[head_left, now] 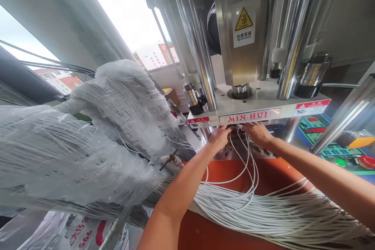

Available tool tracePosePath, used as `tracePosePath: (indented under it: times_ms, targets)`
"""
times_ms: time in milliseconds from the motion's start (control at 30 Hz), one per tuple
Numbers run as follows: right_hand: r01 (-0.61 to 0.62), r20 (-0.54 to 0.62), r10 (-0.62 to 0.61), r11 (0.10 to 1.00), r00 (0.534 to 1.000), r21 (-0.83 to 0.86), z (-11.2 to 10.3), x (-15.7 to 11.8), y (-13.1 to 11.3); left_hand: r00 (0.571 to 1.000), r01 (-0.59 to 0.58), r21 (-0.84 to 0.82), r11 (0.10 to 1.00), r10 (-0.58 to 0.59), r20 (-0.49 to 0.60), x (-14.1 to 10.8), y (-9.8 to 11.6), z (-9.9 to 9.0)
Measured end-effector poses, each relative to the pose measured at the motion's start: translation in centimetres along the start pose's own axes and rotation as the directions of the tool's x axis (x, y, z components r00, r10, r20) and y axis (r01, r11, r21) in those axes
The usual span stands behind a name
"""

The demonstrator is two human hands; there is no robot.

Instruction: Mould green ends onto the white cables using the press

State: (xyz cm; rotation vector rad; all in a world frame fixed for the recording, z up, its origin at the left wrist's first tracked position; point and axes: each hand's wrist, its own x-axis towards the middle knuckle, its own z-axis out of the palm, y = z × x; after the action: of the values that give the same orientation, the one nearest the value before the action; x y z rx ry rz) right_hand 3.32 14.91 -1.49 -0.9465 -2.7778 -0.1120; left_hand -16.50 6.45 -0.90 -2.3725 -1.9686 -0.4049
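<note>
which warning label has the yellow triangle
The white one on the steel housing; the left label and right label on the front of the white plate have red headers.

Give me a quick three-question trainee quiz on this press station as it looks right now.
1. True or false: the left hand and right hand are both just below the MIN-HUI nameplate.
2. What hazard does the yellow triangular warning label mark?
3. What lies beneath the white wires? A: an orange-red panel; B: a wooden pallet; C: a steel tray.

Key: 1 true; 2 high temperature; 3 A.
</note>
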Motion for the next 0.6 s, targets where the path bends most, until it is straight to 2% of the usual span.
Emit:
tracePosePath:
  times_ms: [133,200,333,433,500,600]
  targets:
    - [-0.069,0.024,0.067,0.992,0.997,0.102,0.0,0.6,1.6,0.999,0.040,-0.096,0.995,-0.039,0.017,0.2,-0.5,0.1]
    - [-0.064,0.011,0.063,0.991,0.998,0.117,-0.1,0.9,2.0,0.998,0.068,-0.138,0.988,-0.069,0.000,0.3,-0.4,0.2]
    - [-0.021,0.024,0.019,0.995,1.000,0.098,-0.2,1.2,1.0,0.993,0.052,-0.176,0.983,-0.069,-0.096,-0.3,0.5,0.5]
    - [-0.081,0.068,0.076,0.995,0.995,0.064,-0.3,1.3,-0.1,0.981,0.066,-0.138,0.988,-0.090,-0.173,-1.2,1.5,0.9]
    - [-0.125,0.105,0.116,0.988,0.988,0.086,-0.2,1.3,-0.4,0.973,0.119,-0.100,0.988,-0.136,-0.187,-1.5,1.8,1.2]
    - [-0.156,0.148,0.135,0.977,0.980,0.143,0.3,1.4,-0.4,0.968,0.195,-0.080,0.978,-0.205,-0.146,-1.2,1.5,1.5]
